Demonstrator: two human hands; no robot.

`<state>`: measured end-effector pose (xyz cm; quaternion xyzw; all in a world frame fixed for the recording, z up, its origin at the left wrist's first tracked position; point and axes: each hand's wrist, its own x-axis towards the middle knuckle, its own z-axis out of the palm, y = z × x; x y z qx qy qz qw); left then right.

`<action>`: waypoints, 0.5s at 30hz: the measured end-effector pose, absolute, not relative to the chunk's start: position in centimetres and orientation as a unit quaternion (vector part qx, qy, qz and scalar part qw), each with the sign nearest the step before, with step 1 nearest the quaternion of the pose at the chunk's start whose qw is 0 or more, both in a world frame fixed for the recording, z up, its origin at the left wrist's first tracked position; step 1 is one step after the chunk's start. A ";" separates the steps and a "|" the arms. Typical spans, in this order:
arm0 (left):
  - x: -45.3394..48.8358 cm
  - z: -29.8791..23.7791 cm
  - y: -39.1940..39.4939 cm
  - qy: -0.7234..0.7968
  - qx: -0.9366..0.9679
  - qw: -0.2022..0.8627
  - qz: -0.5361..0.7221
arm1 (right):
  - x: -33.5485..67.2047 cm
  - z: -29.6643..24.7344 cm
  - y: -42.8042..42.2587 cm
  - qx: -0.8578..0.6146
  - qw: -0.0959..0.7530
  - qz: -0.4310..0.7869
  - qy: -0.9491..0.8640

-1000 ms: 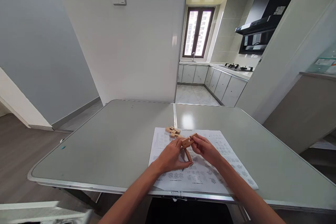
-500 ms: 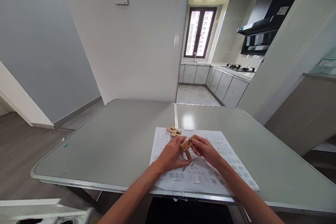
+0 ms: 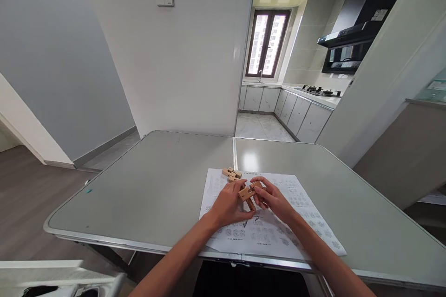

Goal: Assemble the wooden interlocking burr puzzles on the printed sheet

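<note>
Between my two hands is a small cluster of notched wooden puzzle blocks (image 3: 246,193), held just above a printed sheet (image 3: 258,243). My left hand (image 3: 228,204) grips the cluster from the left, with the thumb low by a block that points downward. The fingers of my right hand (image 3: 272,199) are closed on the cluster's right end, the index finger arched over the top. Fingers partly hide how the blocks fit together. Just beyond my left hand, several loose wooden blocks (image 3: 231,173) lie at the sheet's upper left edge.
The sheet, covered in small diagrams, lies on a grey folding table (image 3: 156,185) with a metal rim and a centre seam. A small green bit (image 3: 88,190) sits near the table's left edge. White furniture (image 3: 52,269) stands at lower left.
The right index finger has lifted and arched over the top of the blocks, whose right end has shifted slightly. The left hand keeps its grip. The view has moved a little.
</note>
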<state>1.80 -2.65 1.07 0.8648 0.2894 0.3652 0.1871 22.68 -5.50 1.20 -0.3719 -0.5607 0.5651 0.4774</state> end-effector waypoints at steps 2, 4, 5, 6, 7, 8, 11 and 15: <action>1.8 1.0 -2.6 0.290 0.863 0.191 0.367 | 22.6 1.2 -5.5 -0.378 0.476 0.557 -0.566; 1.9 1.0 -2.6 0.289 0.863 0.191 0.367 | 22.6 1.2 -5.5 -0.381 0.478 0.553 -0.566; 1.9 1.0 -2.6 0.289 0.863 0.191 0.367 | 22.5 1.2 -5.5 -0.382 0.479 0.550 -0.567; 1.9 1.0 -2.6 0.290 0.864 0.190 0.366 | 22.5 1.2 -5.4 -0.384 0.479 0.548 -0.568; 1.9 1.0 -2.7 0.292 0.863 0.190 0.366 | 22.5 1.2 -5.4 -0.386 0.481 0.545 -0.569; 1.9 1.0 -2.7 0.295 0.862 0.191 0.366 | 22.5 1.1 -5.4 -0.388 0.483 0.541 -0.569; 1.9 1.2 -2.9 0.304 0.854 0.203 0.370 | 22.5 1.1 -5.4 -0.395 0.487 0.531 -0.570; 1.9 1.2 -2.9 0.311 0.844 0.230 0.373 | 22.6 1.2 -5.4 -0.399 0.486 0.526 -0.573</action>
